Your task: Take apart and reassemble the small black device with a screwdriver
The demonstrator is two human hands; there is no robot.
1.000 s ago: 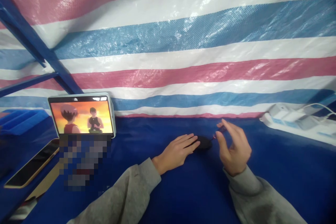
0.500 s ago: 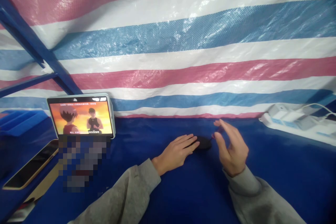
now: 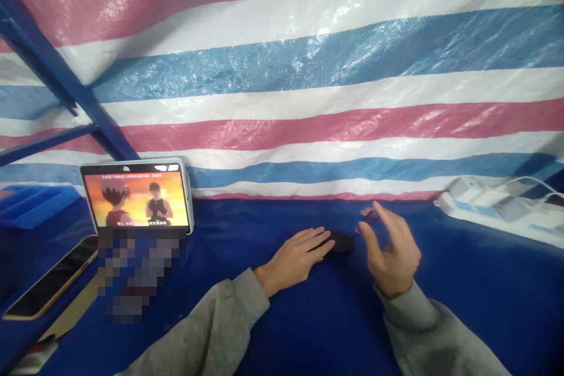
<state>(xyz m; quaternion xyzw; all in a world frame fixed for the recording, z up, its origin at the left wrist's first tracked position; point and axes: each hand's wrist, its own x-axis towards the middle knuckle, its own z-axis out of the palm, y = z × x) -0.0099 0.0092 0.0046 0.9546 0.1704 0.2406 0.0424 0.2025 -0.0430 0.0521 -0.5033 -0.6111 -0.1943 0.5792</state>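
A black computer mouse (image 3: 342, 241) lies on the blue table, partly covered by my left hand (image 3: 297, 258). That hand reaches in from the left, its fingers and thumb closed over the near end of the mouse. A thin dark cable (image 3: 356, 232) runs from the far end of the mouse to my right hand (image 3: 394, 249). My right hand is raised just to the right, thumb and fingers curled around a dark loop of this cable; the palm side is partly hidden.
A tablet (image 3: 136, 197) playing a cartoon stands at the left, with a phone (image 3: 53, 279) near it and a blue tray (image 3: 39, 205) behind. On the right lies a white power strip (image 3: 497, 211) with plugs. A striped tarp (image 3: 282, 76) hangs behind the table.
My right hand has shifted very slightly to the right, its fingertips turning a little. My left hand stays on the mouse.
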